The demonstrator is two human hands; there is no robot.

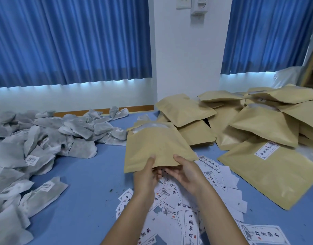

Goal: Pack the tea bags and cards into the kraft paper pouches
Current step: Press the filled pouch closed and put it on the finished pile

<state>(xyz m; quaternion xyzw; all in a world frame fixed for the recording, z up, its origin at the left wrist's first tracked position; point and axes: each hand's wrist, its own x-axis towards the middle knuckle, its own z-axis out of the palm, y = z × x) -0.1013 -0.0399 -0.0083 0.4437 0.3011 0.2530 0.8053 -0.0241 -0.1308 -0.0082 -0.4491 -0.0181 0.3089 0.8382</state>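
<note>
Both my hands hold one kraft paper pouch [155,147] above the blue table, its mouth towards me. My left hand [146,175] grips the near edge with the thumb on top. My right hand [185,174] grips the same edge from the right, fingers curled under it. A pale tea bag shows at the pouch's far end. White printed cards [191,225] lie scattered under my forearms. A heap of grey tea bags [46,144] covers the table's left side.
Filled and flat kraft pouches [258,124] are piled at the right and back right, one large labelled pouch [269,170] lying flat. Blue curtains and a white wall stand behind the blue table [92,183].
</note>
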